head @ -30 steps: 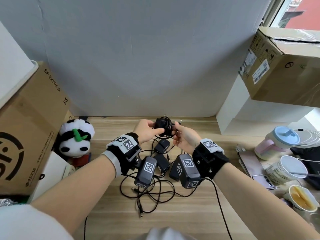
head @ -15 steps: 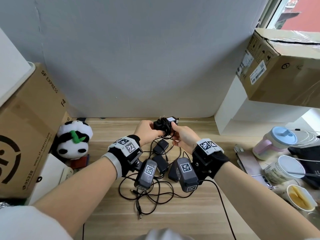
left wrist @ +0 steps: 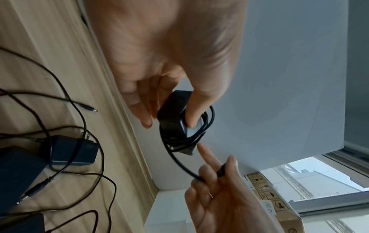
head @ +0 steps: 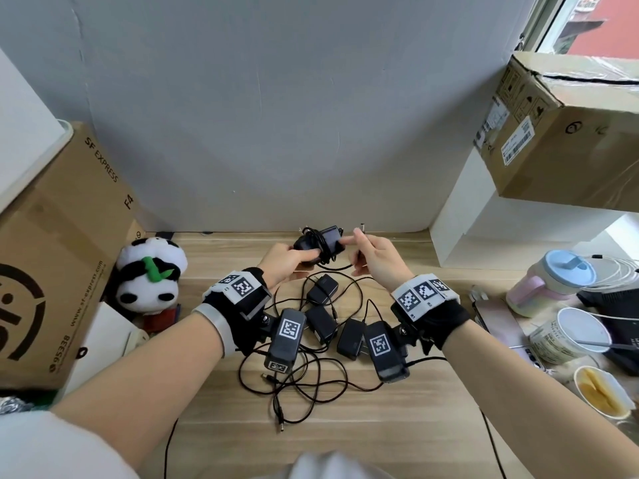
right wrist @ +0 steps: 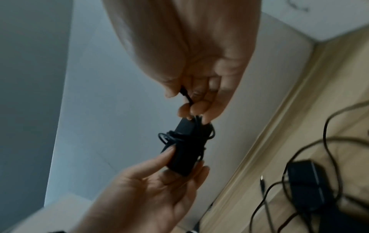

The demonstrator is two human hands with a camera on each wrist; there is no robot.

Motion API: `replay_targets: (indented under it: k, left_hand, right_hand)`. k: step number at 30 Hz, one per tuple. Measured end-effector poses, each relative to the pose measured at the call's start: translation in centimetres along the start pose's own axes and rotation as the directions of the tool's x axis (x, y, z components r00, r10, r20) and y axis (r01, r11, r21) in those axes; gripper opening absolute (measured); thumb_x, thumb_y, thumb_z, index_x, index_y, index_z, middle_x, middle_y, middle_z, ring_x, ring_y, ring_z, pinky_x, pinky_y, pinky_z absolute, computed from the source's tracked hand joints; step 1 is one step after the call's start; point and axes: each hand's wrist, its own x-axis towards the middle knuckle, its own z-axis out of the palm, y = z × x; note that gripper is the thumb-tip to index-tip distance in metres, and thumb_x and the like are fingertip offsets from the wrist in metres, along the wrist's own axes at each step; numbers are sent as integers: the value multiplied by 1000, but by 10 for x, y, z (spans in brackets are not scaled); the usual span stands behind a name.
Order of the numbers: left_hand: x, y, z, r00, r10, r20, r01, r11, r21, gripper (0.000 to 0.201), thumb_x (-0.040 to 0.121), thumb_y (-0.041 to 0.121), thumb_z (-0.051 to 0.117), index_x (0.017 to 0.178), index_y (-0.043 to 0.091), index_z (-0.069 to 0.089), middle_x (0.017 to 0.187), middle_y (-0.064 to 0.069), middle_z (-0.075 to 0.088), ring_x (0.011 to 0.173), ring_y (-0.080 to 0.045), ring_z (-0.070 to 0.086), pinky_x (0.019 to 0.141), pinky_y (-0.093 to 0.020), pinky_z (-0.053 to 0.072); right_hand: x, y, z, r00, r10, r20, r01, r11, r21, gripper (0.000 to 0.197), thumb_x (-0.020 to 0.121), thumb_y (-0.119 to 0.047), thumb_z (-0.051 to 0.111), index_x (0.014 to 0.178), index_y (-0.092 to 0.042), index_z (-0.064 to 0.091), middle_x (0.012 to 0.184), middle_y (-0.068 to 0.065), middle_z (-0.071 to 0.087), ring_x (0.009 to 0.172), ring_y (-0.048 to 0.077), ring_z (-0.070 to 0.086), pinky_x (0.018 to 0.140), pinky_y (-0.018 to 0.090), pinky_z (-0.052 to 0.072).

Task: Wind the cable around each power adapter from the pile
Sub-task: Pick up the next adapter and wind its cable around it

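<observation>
My left hand [head: 288,259] grips a black power adapter [head: 320,244] above the back of the wooden desk [head: 380,420], thumb and fingers round its body [left wrist: 173,110]. Several turns of black cable [left wrist: 207,121] lie around it. My right hand [head: 371,255] pinches the free end of that cable [left wrist: 220,171] just right of the adapter, index finger stretched toward the adapter [right wrist: 184,151]. Below my wrists lies the pile: three black adapters [head: 323,288] [head: 320,323] [head: 351,338] in a tangle of loose cables [head: 304,385].
A panda plush [head: 148,278] and a cardboard box [head: 52,254] stand at the left. A white shelf [head: 460,236] with another box [head: 567,133] is at the right, beside a pink jug [head: 549,281], cups [head: 567,333] and a food bowl [head: 601,392].
The adapter has turned in my left hand. My right hand has drawn away to the right with the cable end, leaving a short free loop.
</observation>
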Motion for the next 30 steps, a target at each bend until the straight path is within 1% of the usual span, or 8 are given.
replay_targets:
  k: [4, 9, 13, 18, 21, 24, 27, 30]
  left_hand:
    - [-2, -1, 0, 996, -74, 50, 82, 979, -184, 12, 90, 9, 59, 100, 1, 59, 95, -13, 63, 82, -22, 63, 73, -26, 54]
    - [-5, 1, 4, 991, -64, 119, 96, 954, -283, 23, 92, 12, 57, 111, -2, 57, 97, -18, 63, 88, -30, 64, 83, -36, 55]
    - [-8, 3, 3, 984, -59, 170, 110, 944, -312, 23, 93, 9, 54, 112, -4, 57, 104, -22, 65, 89, -33, 67, 78, -36, 58]
    - [-15, 4, 3, 967, -55, 249, 116, 964, -240, 28, 94, 7, 51, 120, -3, 55, 117, -25, 61, 90, -33, 67, 77, -36, 59]
    - [-19, 4, 3, 951, -66, 301, 122, 978, -170, 29, 96, 7, 48, 122, -4, 53, 112, -25, 62, 85, -31, 69, 75, -35, 59]
    - [-20, 1, 4, 954, -58, 293, 97, 988, -123, 29, 97, 7, 45, 124, -4, 50, 103, -22, 66, 77, -27, 71, 68, -31, 59]
    - [-18, 1, 4, 963, -46, 265, 67, 995, -73, 30, 97, 6, 46, 125, -4, 49, 100, -20, 66, 72, -23, 71, 65, -29, 59]
    - [-18, 2, 4, 962, -41, 270, 52, 998, -32, 29, 97, 8, 46, 124, -2, 50, 97, -17, 67, 70, -22, 71, 65, -30, 59]
  right_hand:
    - [-2, -2, -2, 998, -21, 59, 19, 999, 36, 38, 103, -24, 27, 120, -7, 57, 67, -1, 36, 56, 8, 34, 51, 18, 41]
    - [-1, -1, -1, 997, -71, 17, 69, 994, 85, 19, 98, -10, 43, 111, -2, 55, 64, 4, 53, 50, 9, 43, 54, 22, 50]
    - [3, 4, -7, 978, -175, -110, 146, 962, -230, 9, 92, -18, 56, 90, -9, 60, 62, -2, 61, 46, 4, 50, 48, 23, 48]
    - [6, 7, -12, 952, -294, -83, 220, 848, -482, 4, 84, -23, 68, 83, -20, 71, 69, -13, 62, 65, 4, 54, 65, 24, 50]
    - [4, 2, -10, 959, -285, -2, 250, 846, -472, 7, 82, -18, 70, 86, -16, 75, 73, -12, 66, 68, 1, 59, 68, 14, 47]
    - [4, -1, -8, 969, -245, 44, 241, 880, -409, 11, 83, -10, 68, 90, -15, 74, 78, -6, 69, 70, 7, 64, 68, 16, 52]
    - [4, -1, -8, 971, -236, 19, 228, 908, -353, 8, 80, -8, 71, 82, -16, 72, 76, -3, 69, 65, 4, 62, 64, 17, 51]
    - [3, 4, -7, 965, -262, -21, 232, 885, -403, 3, 77, -15, 75, 80, -16, 75, 70, -11, 65, 60, -1, 55, 62, 10, 43]
